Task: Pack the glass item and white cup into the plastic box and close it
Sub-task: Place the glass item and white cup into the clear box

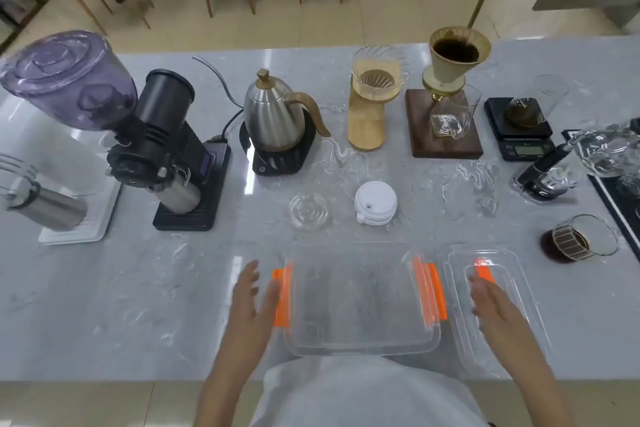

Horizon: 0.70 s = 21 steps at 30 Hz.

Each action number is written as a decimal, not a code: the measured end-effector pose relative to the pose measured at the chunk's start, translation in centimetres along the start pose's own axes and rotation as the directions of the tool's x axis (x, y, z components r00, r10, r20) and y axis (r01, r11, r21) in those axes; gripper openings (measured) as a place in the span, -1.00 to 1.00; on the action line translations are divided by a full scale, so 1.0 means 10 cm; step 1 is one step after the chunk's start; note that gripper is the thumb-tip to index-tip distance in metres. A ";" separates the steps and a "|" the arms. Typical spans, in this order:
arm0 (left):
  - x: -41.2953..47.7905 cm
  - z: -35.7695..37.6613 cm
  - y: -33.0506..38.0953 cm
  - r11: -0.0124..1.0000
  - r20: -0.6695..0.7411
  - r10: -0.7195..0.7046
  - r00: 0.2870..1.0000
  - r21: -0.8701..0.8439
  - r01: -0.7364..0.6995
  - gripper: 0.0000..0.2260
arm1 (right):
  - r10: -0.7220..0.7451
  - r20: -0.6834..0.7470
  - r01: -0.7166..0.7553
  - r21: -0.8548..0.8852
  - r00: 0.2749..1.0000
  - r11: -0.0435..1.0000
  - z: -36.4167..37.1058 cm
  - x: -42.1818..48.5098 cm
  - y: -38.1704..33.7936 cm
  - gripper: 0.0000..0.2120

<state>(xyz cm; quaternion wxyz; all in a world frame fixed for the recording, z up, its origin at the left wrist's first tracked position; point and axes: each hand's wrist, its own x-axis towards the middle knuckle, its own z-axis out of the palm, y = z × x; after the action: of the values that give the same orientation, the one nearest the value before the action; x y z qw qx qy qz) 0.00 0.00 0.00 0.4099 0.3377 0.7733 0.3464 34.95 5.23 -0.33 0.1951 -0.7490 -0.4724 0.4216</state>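
Both hands are open and hold nothing: the left hand (254, 291) hovers beside the orange clip on the left side of the clear plastic box (360, 340), the right hand (491, 302) over the lid (519, 288), which lies off, just right of the box. Box looks empty. Behind it on the grey table (104, 305) sit the glass item (308, 211) and the white cup (375, 203), side by side. Packing and closing appear still to be done

Open counter is left between the plastic box (360, 302) and the glass item (308, 211) and white cup (375, 203), while the kettle (277, 118) is set well behind.
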 end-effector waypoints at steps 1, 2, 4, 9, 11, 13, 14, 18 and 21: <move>0.00 0.11 0.09 0.999 0.056 0.032 0.998 0.004 -0.033 -0.53 | -0.059 0.012 0.057 0.099 0.998 0.993 0.11 0.03 -0.08 -0.62; -0.02 0.18 0.18 0.996 0.120 0.048 0.992 0.064 -0.056 -0.48 | -0.078 0.056 0.068 0.166 0.995 0.984 0.20 0.01 -0.20 -0.64; -0.05 0.31 0.25 0.981 0.167 0.112 0.980 0.137 -0.135 -0.48 | -0.155 0.085 0.139 0.177 0.984 0.974 0.40 -0.03 -0.39 -0.73; 0.02 0.19 0.23 0.964 0.127 0.110 0.986 0.227 -0.136 -0.51 | -0.202 0.072 0.191 0.135 0.977 0.972 0.56 -0.07 -0.40 -0.74; 0.05 0.13 0.25 0.955 0.130 0.115 0.985 0.259 -0.146 -0.55 | -0.200 0.111 0.191 0.086 0.974 0.978 0.46 -0.05 -0.42 -0.65; 0.15 0.04 0.33 0.931 0.090 0.170 0.981 0.310 -0.190 -0.63 | -0.243 0.082 0.245 -0.018 0.967 0.969 0.32 0.05 -0.51 -0.54; 0.24 0.00 0.42 0.910 0.069 0.216 0.974 0.346 -0.227 -0.70 | -0.274 0.056 0.277 -0.072 0.960 0.958 0.25 0.15 -0.59 -0.51; 0.88 0.09 0.98 0.726 0.161 0.414 0.896 0.535 -0.432 -0.81 | -0.350 0.153 0.382 -0.391 0.924 0.838 0.27 0.78 -1.22 -0.33; 1.31 0.49 1.33 0.528 0.360 0.149 0.921 0.759 -0.382 -0.44 | -0.094 0.405 0.350 -0.622 0.909 0.701 0.66 1.19 -1.63 0.01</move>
<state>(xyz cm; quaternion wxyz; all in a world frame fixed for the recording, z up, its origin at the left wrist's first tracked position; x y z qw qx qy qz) 1.70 18.94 3.52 0.2433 0.6434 0.7249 -0.0365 23.08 22.69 1.91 -0.1289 -0.6186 -0.7082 0.3150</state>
